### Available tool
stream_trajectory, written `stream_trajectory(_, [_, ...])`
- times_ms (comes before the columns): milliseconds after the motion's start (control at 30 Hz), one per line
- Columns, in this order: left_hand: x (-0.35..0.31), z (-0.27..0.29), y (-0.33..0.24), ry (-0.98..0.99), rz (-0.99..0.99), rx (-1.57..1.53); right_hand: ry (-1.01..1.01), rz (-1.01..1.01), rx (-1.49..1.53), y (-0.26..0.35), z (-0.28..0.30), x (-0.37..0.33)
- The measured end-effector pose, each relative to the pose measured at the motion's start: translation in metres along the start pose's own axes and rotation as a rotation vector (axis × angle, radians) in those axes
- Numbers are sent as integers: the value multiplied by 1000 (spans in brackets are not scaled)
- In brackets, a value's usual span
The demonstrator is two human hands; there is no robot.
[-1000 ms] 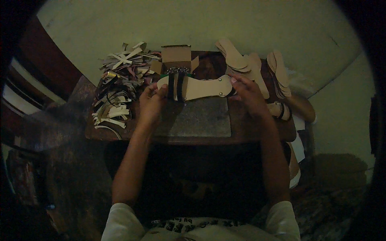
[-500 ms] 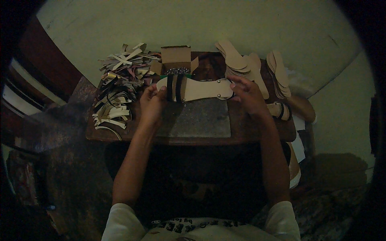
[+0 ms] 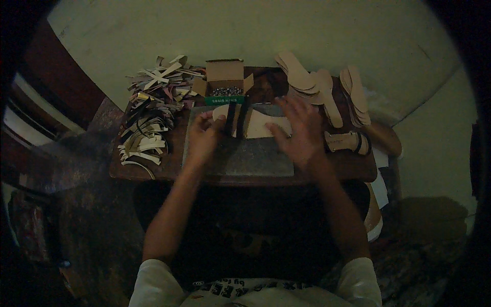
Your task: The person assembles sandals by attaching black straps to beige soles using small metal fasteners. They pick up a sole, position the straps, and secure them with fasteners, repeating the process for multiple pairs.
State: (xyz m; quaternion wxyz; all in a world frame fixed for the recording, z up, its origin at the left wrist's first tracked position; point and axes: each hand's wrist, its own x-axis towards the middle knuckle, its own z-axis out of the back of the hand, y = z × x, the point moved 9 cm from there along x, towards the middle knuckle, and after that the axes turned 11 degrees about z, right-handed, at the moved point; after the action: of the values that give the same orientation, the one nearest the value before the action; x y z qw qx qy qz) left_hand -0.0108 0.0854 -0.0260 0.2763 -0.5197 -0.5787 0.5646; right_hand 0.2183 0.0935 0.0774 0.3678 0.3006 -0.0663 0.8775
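Cream sandal (image 3: 255, 127) over a grey slab (image 3: 245, 159)

Nearest is the brown table's (image 3: 358, 167) front edge, then the slab. The left hand (image 3: 205, 137) pinches the sandal's strapped end; the right hand (image 3: 303, 132) spreads wide at its other end. Whether sandal and slab touch, I cannot tell. Farther back sit an open box (image 3: 225, 100) of metal bits and, rightward, stacked soles (image 3: 296, 74).

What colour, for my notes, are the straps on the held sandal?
The straps look black, seen best in the head view.
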Motion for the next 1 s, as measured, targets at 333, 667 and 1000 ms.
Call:
stream_trajectory(333, [-18,-22,0,83,-7,29,118,23,209,32,-19,-8])
stream_trajectory(667, [-29,-31,-4,110,3,20,92,-36,362,25,-17,-7])
stream_trajectory(1000, [-34,-36,-5,91,-20,72,55,-71,560,22,-18,-5])
